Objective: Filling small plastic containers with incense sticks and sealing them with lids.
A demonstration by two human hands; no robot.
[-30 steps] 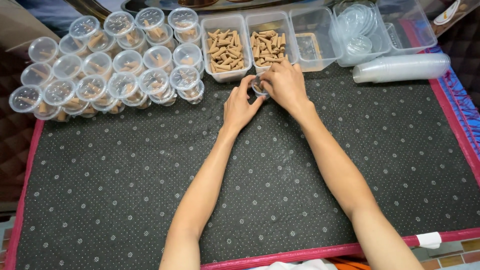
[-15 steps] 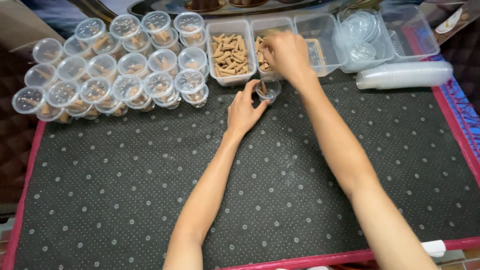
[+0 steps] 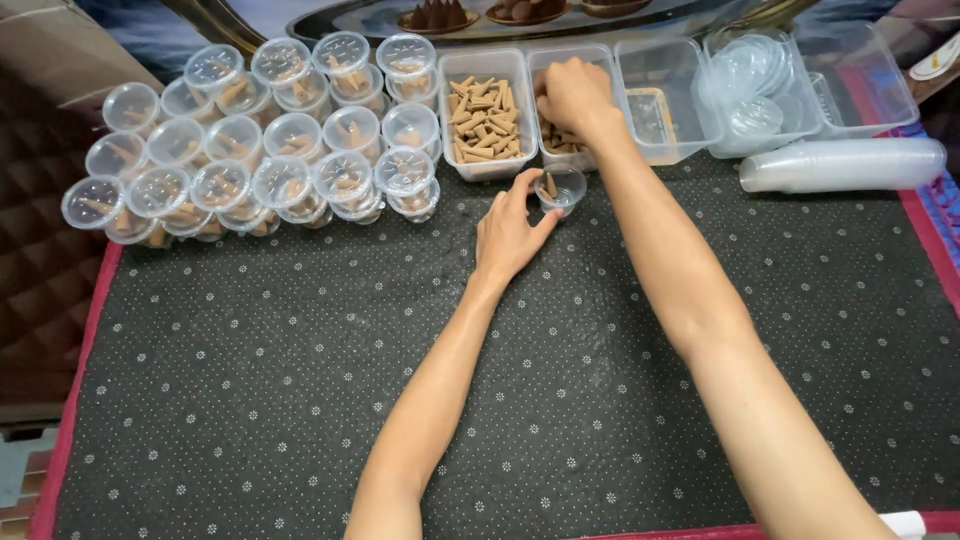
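Cup (image 3: pixel 561 188): small, clear, open, a few brown cones inside; stands on dotted mat (image 3: pixel 300 350), just before the bins; left hand (image 3: pixel 512 232) grasps its near side, thumb and fingers around it; right hand (image 3: pixel 572 95) curled, fingers down in cone bin (image 3: pixel 575 150) behind the cup; its grip cannot be told.
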